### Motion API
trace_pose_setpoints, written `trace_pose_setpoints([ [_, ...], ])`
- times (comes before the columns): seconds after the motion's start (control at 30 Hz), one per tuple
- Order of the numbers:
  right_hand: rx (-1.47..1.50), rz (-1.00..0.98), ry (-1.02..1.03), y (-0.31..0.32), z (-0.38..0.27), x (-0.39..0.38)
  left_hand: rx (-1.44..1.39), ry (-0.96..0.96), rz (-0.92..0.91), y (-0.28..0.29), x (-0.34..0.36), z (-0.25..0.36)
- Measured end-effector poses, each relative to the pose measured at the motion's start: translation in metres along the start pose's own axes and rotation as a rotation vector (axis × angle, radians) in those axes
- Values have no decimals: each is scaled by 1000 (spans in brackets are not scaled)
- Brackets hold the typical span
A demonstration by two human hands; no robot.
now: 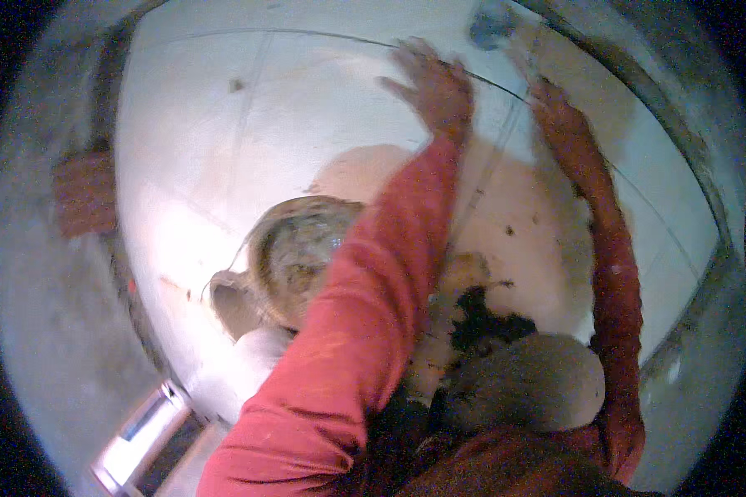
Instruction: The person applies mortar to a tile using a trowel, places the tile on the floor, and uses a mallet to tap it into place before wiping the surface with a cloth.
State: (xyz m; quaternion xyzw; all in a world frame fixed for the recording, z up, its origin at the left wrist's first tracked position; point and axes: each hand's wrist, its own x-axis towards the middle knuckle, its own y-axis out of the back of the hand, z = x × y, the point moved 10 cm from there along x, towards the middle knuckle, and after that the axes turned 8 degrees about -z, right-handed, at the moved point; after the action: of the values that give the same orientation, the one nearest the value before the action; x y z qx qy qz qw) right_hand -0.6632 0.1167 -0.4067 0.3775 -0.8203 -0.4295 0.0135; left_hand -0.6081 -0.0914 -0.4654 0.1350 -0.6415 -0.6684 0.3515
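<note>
Far ahead over the pale tiled floor (199,124), my left hand (436,91) reaches out with spread fingers, palm down. It appears to rest near a joint between tiles and holds nothing that I can see. My right hand (562,124) is to its right, low over the tiles, with fingers pointing forward and smeared by motion. Whether it grips anything is unclear. Just beyond it lies a blurred blue-grey lump (491,26), whose kind I cannot make out. Beside my left forearm stands a round basin (261,257) with murky greyish contents, partly hidden by the red sleeve.
A small brownish rounded container (234,302) sits against the basin. My knee (539,381) is bent at lower right, near a dark ragged patch (485,319). A reddish-brown block (84,192) lies past the floor's left edge. Rough grey ground (46,282) borders the tiles.
</note>
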Motion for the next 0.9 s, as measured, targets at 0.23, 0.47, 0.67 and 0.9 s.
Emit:
trace_pose_setpoints([
  [0.23, -50, 170, 311, 9, -110, 86, -300, 51, -123, 10, -18, 6],
  [0.47, -677, 223, 653, -44, -161, 158, -192, 16, -127, -1, -17, 12],
  [0.67, -285, -21, 306, -74, -152, 175, -258, 8, -148, 4, -21, 11],
  [0.9, -420, 197, 463, -10, -130, 112, -205, 39, -79, 6, -22, 2],
])
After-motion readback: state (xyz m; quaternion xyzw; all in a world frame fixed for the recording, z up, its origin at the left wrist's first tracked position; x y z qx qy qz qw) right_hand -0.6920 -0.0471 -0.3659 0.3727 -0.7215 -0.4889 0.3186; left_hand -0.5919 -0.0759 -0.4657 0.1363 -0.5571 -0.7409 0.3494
